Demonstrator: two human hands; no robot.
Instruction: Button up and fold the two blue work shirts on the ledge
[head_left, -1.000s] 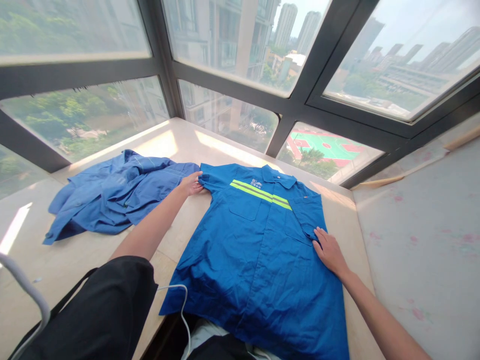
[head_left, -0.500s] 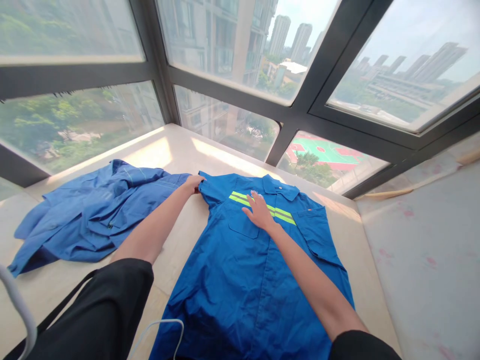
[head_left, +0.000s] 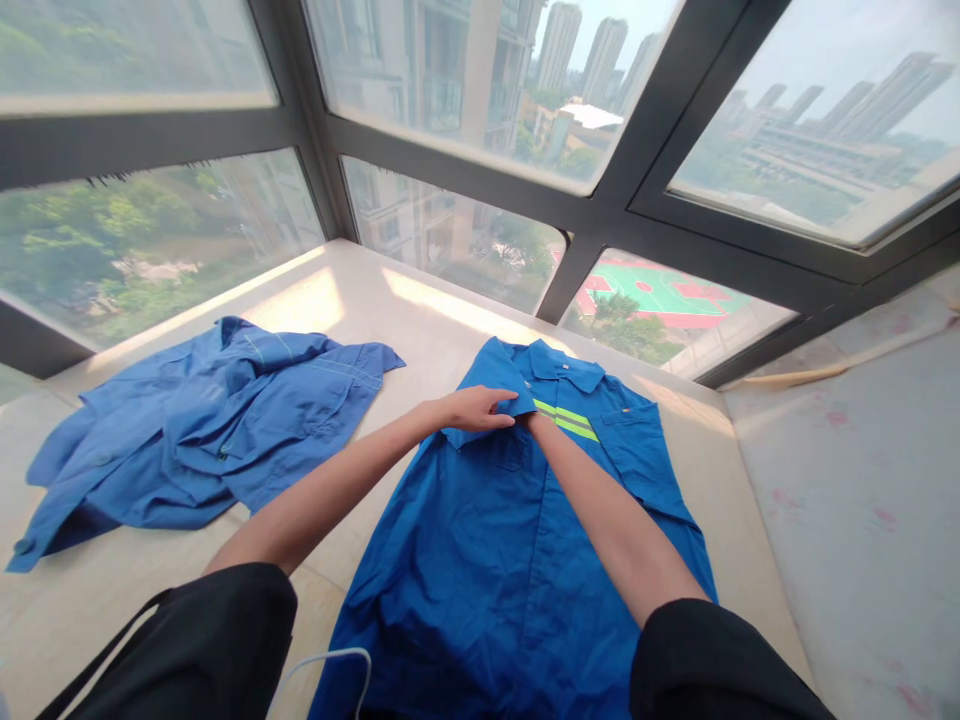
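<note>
A blue short-sleeved work shirt [head_left: 480,560] lies front up, collar toward the windows, with a yellow-green and grey reflective stripe across its chest. Its left-hand sleeve is folded inward over the chest, covering part of the stripe. My left hand [head_left: 484,408] pinches that sleeve's cuff between thumb and fingers. My right hand [head_left: 535,428] reaches under the folded sleeve at the chest; only its wrist end shows, and the fingers are hidden. The other sleeve is also turned in over the body of the shirt.
A second, paler blue garment [head_left: 195,430] lies crumpled on the pale ledge [head_left: 367,450] to the left. A white cable [head_left: 330,655] runs over the shirt's lower edge. Grey-framed windows [head_left: 450,175] close off the back, and a flower-patterned wall [head_left: 862,520] stands at the right.
My left hand has carried the sleeve rightward and folded it over the chest. My right hand, earlier lying spread on the stripe, is now covered by the sleeve.
</note>
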